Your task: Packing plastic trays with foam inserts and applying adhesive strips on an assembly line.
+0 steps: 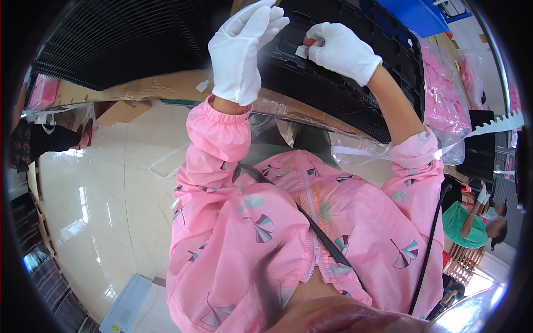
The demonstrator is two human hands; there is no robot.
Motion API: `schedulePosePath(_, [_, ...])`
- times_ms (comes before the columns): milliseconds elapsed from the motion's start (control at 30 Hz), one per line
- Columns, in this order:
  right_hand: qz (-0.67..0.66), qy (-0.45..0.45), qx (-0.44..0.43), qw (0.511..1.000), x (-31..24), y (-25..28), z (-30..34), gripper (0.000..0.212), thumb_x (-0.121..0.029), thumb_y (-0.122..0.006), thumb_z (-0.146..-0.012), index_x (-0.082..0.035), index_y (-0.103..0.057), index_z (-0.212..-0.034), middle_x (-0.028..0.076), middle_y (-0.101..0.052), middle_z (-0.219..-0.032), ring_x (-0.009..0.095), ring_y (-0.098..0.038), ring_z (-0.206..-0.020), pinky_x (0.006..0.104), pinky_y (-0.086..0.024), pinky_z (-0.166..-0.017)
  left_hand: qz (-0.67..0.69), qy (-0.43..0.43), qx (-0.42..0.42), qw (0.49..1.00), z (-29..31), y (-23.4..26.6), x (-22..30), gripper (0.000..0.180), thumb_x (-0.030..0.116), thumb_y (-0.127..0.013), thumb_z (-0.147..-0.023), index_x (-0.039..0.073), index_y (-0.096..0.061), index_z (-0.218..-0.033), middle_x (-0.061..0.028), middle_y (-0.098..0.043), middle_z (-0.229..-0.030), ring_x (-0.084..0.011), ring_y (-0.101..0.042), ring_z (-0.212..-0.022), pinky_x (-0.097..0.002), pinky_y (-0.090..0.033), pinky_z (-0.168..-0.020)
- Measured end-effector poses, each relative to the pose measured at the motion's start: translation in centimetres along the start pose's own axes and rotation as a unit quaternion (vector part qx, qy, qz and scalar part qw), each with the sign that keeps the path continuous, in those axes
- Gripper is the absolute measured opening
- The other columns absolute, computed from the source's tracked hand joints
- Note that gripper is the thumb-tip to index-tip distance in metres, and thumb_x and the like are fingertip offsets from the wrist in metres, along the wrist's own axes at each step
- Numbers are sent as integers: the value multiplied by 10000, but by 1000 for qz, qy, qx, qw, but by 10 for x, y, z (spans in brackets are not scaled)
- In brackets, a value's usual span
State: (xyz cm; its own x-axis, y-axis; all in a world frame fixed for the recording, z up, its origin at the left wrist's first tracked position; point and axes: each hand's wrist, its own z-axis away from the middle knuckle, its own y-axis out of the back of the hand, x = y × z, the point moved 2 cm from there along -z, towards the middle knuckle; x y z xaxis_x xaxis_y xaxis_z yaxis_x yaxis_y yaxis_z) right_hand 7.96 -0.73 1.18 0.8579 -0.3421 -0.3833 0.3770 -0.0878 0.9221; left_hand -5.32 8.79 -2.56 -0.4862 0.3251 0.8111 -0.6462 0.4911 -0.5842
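Note:
Both my hands wear white gloves. My left hand (237, 58) is raised over the edge of a black plastic crate (383, 55), its fingers stretched to the right and nothing visible in them. Over the same crate, my right hand (341, 53) pinches a small white sticker-like piece (301, 51) between thumb and finger. A bare fingertip shows out of that glove. The crate has a flat panel and ribbed sides.
Another black crate with slatted sides (127, 41) stands at the left. A small white piece (202, 86) lies on the brown cardboard (161, 86). Pink items in clear plastic (444, 83) and a blue bin (413, 14) are at the right. A person in green (463, 225) is farther right.

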Motion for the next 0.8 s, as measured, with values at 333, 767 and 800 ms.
schedulePosePath(333, [19, 52, 10, 998, 10, -2, -7, 217, -134, -554, -776, -3, -668, -906, 171, -653, -823, 294, -630, -736, 356, -494, -723, -5, 4, 2, 1000, 2, 0, 2, 273, 165, -597, -906, 23, -617, -1137, -70, -663, -985, -154, -644, -869, -223, -492, -748])
schedulePosePath(767, [198, 176, 59, 962, 1, -10, 1, 152, -186, -564, -808, -81, -674, -811, 139, -650, -824, 334, -632, -750, 414, -505, -671, 1, -1, 2, 1000, 5, 4, 2, 277, 155, -607, -898, 13, -617, -1135, -80, -663, -986, -163, -647, -863, -229, -497, -754])
schedulePosePath(800, [185, 187, 63, 963, 3, -10, 2, 152, -187, -564, -807, -82, -673, -818, 136, -649, -819, 332, -632, -749, 412, -505, -673, 1, -2, 2, 1000, 5, 4, 2, 277, 155, -606, -898, 12, -616, -1136, -81, -663, -986, -163, -647, -862, -229, -497, -754])
